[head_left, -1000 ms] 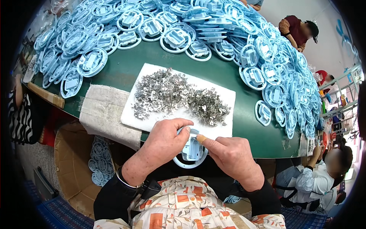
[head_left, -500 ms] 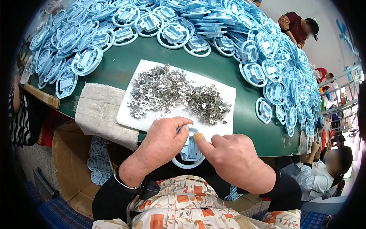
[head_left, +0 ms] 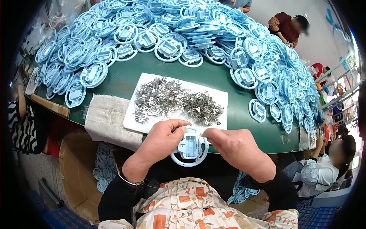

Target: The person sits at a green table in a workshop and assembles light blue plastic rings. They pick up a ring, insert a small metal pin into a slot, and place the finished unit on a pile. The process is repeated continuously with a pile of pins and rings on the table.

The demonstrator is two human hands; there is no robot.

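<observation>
A light-blue plastic wheel-shaped part [head_left: 189, 147], with a rectangular box-like compartment in its middle, is tilted up at the table's front edge. My left hand [head_left: 162, 139] grips its upper left rim between thumb and index finger. Beside the upper right rim, my right hand [head_left: 238, 147] is closed in a pinch; whatever is between its fingertips is too small to make out. Just beyond both hands, a white foam board [head_left: 171, 120] carries two heaps of small metal clips, a larger paler heap [head_left: 158, 97] and a smaller darker heap [head_left: 203, 108].
A large pile of matching blue parts [head_left: 190, 24] curves around the green table's [head_left: 126, 72] far side. A pale cloth [head_left: 108, 120] lies left of the board. Below stands a cardboard box [head_left: 78, 168] with more blue parts. Other people sit around, one at right [head_left: 310, 170].
My right hand has drawn back from the part's compartment to its right rim, its fingers now curled in. More of the compartment shows. The whole view has shifted slightly.
</observation>
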